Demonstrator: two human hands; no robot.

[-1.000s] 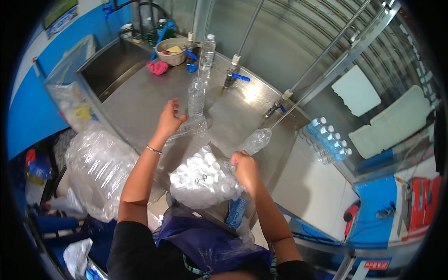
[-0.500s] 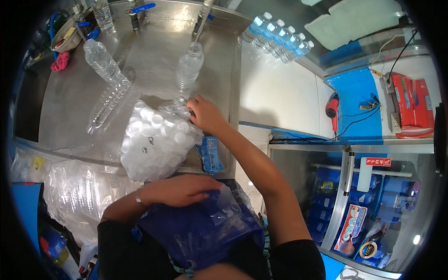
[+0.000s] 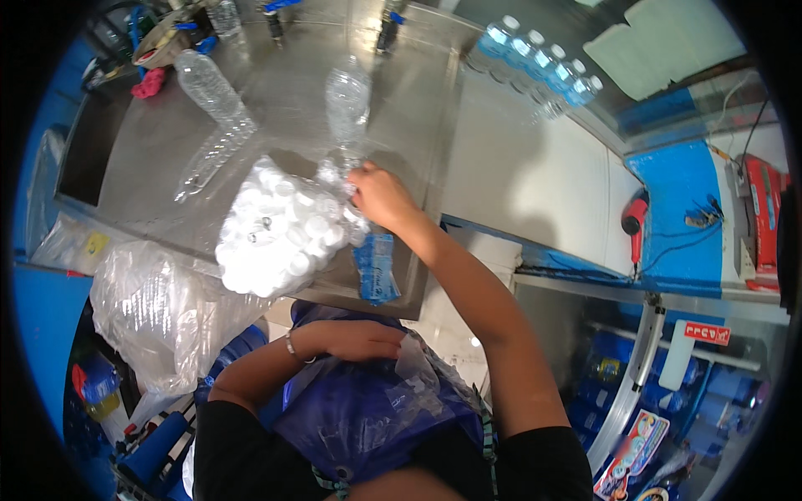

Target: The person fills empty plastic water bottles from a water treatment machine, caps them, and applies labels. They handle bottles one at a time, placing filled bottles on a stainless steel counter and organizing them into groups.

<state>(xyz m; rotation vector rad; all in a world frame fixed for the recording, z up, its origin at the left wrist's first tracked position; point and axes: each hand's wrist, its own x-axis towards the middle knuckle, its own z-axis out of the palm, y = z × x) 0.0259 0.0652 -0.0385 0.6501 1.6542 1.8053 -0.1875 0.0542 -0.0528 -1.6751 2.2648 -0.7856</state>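
A clear plastic bag full of white bottle caps (image 3: 280, 230) sits on the steel counter in front of me. My right hand (image 3: 383, 198) is closed on the gathered plastic at the bag's right side; its fingertips are partly hidden. Just below that hand lies a flat stack of blue printed labels (image 3: 378, 269). My left hand (image 3: 355, 341) lies flat across the blue plastic apron (image 3: 359, 409) at my front, its fingers stretched beside a loose piece of clear film (image 3: 413, 367). An empty clear bottle (image 3: 347, 100) stands just beyond the bag.
Two more empty bottles, one upright (image 3: 209, 88) and one lying (image 3: 215, 154), are on the steel counter (image 3: 276, 92). Blue-handled taps (image 3: 389, 29) line its back. A row of labelled bottles (image 3: 535, 65) and a red heat gun (image 3: 635, 221) are to the right. Big clear bags (image 3: 163, 313) hang at left.
My view has shifted, so the counter's things sit farther right in the picture. My right hand stays closed at the bag's edge, and my left hand still rests on the apron.
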